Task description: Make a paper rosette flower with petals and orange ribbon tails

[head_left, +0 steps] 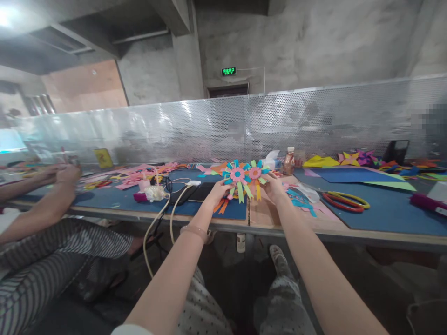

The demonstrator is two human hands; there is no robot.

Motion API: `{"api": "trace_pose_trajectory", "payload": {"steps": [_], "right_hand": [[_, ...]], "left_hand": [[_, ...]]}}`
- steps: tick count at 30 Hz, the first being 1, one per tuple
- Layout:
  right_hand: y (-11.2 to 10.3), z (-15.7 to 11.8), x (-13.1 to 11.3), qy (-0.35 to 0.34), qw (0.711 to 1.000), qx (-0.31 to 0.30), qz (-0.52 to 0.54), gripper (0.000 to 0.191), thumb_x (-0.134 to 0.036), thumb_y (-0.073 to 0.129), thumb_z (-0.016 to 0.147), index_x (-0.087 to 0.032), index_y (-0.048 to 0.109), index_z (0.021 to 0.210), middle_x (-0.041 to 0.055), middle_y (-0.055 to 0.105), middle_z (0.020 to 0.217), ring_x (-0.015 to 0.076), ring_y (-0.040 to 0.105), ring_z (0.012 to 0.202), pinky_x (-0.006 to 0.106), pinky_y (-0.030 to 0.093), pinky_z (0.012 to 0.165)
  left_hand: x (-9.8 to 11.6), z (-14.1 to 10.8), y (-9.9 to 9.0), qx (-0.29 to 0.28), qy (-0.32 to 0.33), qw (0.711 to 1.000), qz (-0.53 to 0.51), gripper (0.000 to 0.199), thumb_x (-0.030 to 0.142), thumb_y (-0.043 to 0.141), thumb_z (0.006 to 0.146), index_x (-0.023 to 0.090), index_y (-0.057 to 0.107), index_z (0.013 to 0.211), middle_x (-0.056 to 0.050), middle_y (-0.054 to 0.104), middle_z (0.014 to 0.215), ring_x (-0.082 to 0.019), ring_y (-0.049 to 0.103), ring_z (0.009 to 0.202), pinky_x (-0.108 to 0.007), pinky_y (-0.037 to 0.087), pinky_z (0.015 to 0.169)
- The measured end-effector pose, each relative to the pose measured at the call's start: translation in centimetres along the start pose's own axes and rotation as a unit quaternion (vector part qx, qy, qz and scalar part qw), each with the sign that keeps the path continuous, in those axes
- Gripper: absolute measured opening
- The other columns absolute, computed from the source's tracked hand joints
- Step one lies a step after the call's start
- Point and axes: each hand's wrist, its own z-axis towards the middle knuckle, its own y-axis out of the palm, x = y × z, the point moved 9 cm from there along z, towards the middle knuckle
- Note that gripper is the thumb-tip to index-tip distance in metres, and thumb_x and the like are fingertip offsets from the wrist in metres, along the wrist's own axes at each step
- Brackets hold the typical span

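Over the table's front edge I hold up a paper flower decoration [238,175] with both hands. It carries two pink flowers with teal and green loops around them, and green, yellow and orange strips hang below. My left hand [218,191] is closed on its left side. At its right side my right hand [275,187] is closed too, its fingertips partly hidden by the paper. Just right of my right hand lie blue paper strips [301,199]. Behind the left hand is a dark flat device [201,191] with a white cable plug.
Red-and-yellow-handled scissors [345,201] lie right, before blue and green paper sheets [359,175]. A bottle [289,162] stands near the perforated metal divider [216,125]. Pink paper pieces [139,174] spread left. Cables [164,216] hang over the edge. A co-worker's hands [66,173] are far left.
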Motion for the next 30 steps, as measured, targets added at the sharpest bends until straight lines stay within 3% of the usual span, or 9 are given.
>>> {"api": "trace_pose_trajectory", "payload": {"steps": [12, 30], "right_hand": [[0.9, -0.3, 0.0, 0.009, 0.999, -0.037, -0.002, 0.022, -0.027, 0.051, 0.087, -0.014, 0.053, 0.104, 0.0053, 0.056, 0.1, 0.0148, 0.057, 0.082, 0.032, 0.05, 0.069], [0.3, 0.2, 0.9, 0.025, 0.999, -0.018, -0.018, 0.021, -0.028, 0.051, 0.087, -0.013, 0.054, 0.102, 0.0047, 0.057, 0.097, 0.0141, 0.058, 0.079, 0.031, 0.05, 0.067]], "left_hand": [[0.2, -0.3, 0.5, -0.019, 0.005, 0.999, 0.039, 0.029, 0.029, 0.051, 0.085, 0.014, 0.051, 0.11, -0.008, 0.055, 0.107, -0.018, 0.057, 0.089, -0.038, 0.049, 0.074], [1.1, -0.9, 0.8, -0.006, 0.032, 0.996, 0.088, 0.028, 0.028, 0.051, 0.085, 0.014, 0.052, 0.109, -0.008, 0.055, 0.108, -0.019, 0.057, 0.09, -0.038, 0.049, 0.075]]}}
